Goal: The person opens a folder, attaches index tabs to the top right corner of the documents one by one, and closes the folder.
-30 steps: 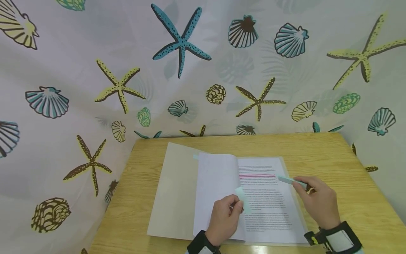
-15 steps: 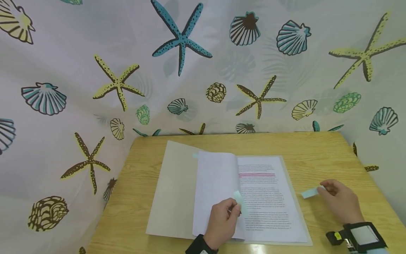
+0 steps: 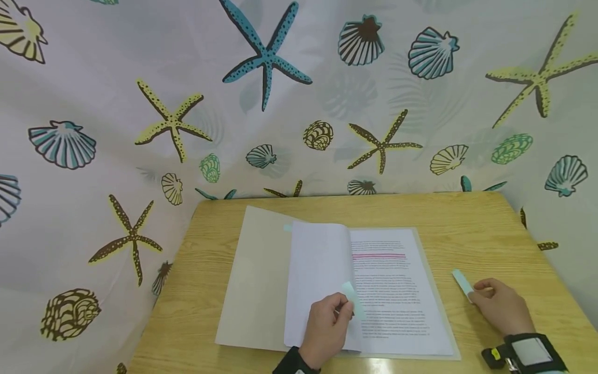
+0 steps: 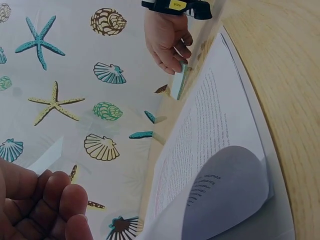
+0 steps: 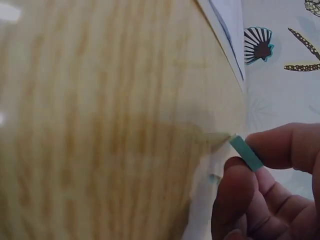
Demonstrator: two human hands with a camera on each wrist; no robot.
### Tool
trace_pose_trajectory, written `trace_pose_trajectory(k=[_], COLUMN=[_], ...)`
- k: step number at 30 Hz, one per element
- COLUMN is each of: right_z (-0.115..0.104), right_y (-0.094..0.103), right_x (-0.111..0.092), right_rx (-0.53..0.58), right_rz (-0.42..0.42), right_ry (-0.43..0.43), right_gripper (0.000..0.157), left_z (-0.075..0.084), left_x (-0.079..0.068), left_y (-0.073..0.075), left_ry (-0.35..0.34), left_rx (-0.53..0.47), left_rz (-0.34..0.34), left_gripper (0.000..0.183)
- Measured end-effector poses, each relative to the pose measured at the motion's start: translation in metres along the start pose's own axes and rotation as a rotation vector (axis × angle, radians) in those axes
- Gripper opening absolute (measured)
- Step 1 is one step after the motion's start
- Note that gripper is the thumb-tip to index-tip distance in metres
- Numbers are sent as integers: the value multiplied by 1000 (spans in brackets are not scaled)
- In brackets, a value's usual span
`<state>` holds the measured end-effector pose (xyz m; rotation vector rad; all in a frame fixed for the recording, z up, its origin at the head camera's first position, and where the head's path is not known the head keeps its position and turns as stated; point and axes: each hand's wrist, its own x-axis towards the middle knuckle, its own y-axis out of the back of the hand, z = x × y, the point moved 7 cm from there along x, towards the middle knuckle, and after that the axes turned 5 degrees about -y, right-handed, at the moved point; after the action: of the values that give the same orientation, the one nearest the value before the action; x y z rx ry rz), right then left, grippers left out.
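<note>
Over the open document's middle, my left hand (image 3: pixel 325 327) pinches a single pale blue sticky note (image 3: pixel 353 299) between thumb and index finger. The note also shows above those fingertips in the left wrist view, as a thin translucent slip (image 4: pixel 48 157). To the right of the document, my right hand (image 3: pixel 504 307) holds a narrow pad of pale blue sticky notes (image 3: pixel 461 283) low over the table. Seen from the right wrist, the pad's thick green-blue edge (image 5: pixel 246 153) sits between thumb and fingers. The printed right-hand page (image 3: pixel 392 322) carries pink highlighted lines near its top.
The document's beige cover (image 3: pixel 257 280) lies folded open to the left, with a small blue tab (image 3: pixel 287 227) by its upper edge. A turned white page (image 3: pixel 317 270) curls up at the middle. Behind the wooden table (image 3: pixel 476 223) hangs a shell-and-starfish cloth (image 3: pixel 289 119).
My right hand has moved right and down, away from the page to beside the document, and the pad has turned to point up and left. My left hand has barely moved with its note.
</note>
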<state>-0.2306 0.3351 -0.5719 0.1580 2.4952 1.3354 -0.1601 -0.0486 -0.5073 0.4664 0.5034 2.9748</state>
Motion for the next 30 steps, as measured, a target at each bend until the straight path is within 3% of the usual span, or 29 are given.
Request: trace_pose_trajectory(k=[3,9,18,30], right_z=[1,-4,-11,-10], right_y=[-9,-15,-26,-30], right_x=[0,-5,-13,-17], right_rx=[-47,-81,-107,-92], right_rz=[-61,-23,-110,-113], right_ry=[4,1,-38,-45], right_gripper=[40,36,38,33], left_z=[0,-1,0,2], left_x=[0,-2,-2,-4], left_y=[0,-1,-2,-1], left_ry=[3,35,42,11], left_rx=[0,-11,-18,0], left_rz=[-2,-13,-19,-19], left_gripper=[19,19,18,19])
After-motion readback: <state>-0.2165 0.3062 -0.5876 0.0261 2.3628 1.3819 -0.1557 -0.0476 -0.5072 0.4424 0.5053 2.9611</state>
